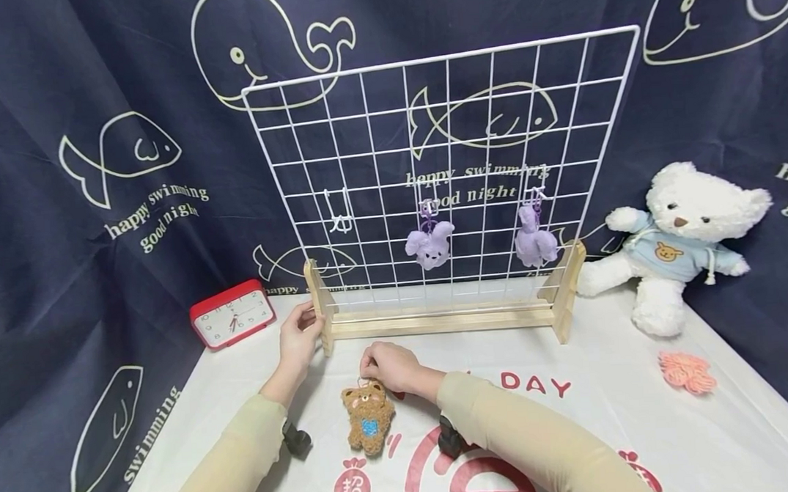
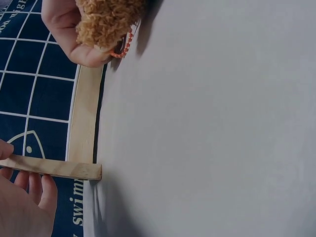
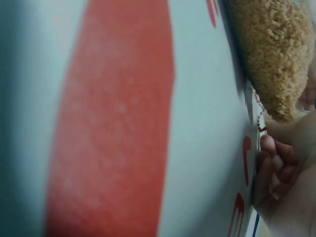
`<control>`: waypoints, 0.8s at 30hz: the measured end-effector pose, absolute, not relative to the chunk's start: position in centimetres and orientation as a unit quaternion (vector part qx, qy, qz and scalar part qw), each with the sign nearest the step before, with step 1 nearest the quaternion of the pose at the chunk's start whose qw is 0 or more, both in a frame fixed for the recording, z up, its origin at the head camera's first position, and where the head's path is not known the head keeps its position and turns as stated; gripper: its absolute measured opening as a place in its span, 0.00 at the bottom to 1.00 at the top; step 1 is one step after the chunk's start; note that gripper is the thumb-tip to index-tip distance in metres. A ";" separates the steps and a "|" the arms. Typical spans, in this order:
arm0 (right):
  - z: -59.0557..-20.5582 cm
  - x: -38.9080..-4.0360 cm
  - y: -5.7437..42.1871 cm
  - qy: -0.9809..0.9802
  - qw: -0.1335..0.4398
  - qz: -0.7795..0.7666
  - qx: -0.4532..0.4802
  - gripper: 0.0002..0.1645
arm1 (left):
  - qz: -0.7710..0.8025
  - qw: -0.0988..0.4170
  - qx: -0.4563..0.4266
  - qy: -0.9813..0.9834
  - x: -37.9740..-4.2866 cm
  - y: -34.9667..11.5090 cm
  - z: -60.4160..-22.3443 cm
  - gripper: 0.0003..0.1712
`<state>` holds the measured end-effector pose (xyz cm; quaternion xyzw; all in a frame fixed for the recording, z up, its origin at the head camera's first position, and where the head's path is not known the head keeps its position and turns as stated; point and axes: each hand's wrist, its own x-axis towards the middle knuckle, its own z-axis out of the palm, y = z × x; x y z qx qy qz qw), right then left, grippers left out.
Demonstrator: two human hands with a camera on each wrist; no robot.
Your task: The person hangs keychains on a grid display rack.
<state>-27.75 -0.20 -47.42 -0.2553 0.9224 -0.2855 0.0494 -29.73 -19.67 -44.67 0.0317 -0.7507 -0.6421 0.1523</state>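
Fingers and thumb of my left hand [image 1: 300,340] grip the left wooden upright [image 1: 319,308] of a stand that carries a white wire grid [image 1: 470,176]. In the left wrist view that hand [image 2: 27,205] lies either side of the wooden bar [image 2: 59,168]. My right hand [image 1: 393,366] pinches the beaded chain of a brown bear keychain [image 1: 369,427] with a blue patch, just in front of the stand's base. In the right wrist view the chain [image 3: 260,116] runs from the plush to the curled fingers. Whether the bear touches the tabletop, I cannot tell.
Two purple plush keychains [image 1: 430,244] hang from grid hooks; a white hook [image 1: 341,220] at left bears nothing. A red clock [image 1: 233,314] stands left, a white teddy bear [image 1: 681,252] sits right, and a pink fluffy item [image 1: 686,372] lies on the white tablecloth [image 1: 726,437].
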 end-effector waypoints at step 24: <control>-45.5 -28.1 1.1 0.833 0.090 -0.436 -0.329 0.02 | -0.642 0.150 0.025 -0.751 -29.1 -19.4 -44.0 0.23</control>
